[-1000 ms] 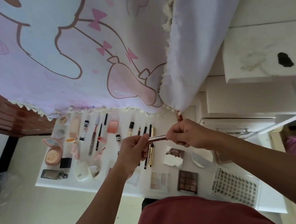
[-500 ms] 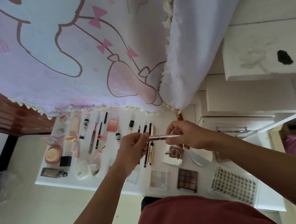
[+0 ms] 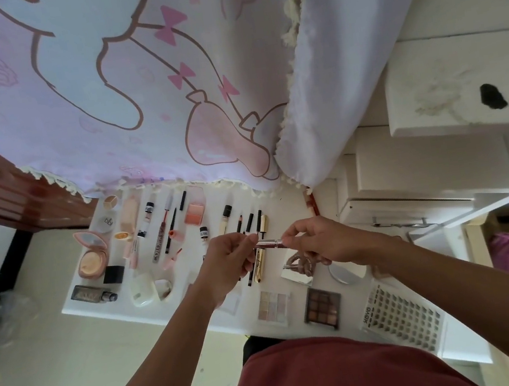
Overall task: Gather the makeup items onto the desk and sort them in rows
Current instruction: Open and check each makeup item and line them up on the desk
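**Pink tube held between both hands above the desk**

A slim, shiny pink tube (image 3: 269,243) lies level in the air over the middle of the white desk (image 3: 284,203). The left hand (image 3: 229,264) has its fingers curled round the tube's left end, and the right hand (image 3: 320,242) pinches the right end.

Just below it a gold tube (image 3: 262,264) lies in a row of dark pencils. At the near edge sit a pale palette (image 3: 272,309) and a dark eyeshadow palette (image 3: 322,307). To their right, a lash tray (image 3: 404,319) carries a label that seems to read "MOYO". Far left, an open powder compact (image 3: 90,255) lies near a lettered tube (image 3: 159,243) whose print is too small to read. A cartoon-printed curtain (image 3: 133,95) hangs over the far side.
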A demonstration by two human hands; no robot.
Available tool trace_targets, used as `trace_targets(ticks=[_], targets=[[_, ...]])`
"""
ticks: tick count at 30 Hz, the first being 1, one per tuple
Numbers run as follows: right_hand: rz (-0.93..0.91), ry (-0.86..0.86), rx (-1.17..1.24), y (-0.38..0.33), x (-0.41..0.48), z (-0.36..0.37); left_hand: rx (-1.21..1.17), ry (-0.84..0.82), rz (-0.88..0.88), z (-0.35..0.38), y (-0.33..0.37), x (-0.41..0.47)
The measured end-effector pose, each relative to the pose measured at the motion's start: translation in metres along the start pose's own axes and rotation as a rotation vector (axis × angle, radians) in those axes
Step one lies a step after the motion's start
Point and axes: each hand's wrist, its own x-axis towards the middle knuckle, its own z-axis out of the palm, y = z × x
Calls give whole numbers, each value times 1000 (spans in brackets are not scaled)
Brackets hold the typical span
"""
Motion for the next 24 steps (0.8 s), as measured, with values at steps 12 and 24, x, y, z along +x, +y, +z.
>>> trace_targets(ticks=[12, 24], targets=[[0, 20, 23, 4, 2, 1, 1, -16, -4, 0, 2, 2], [-14, 42, 16, 2, 1, -2, 18, -27, 18, 1, 6, 8]])
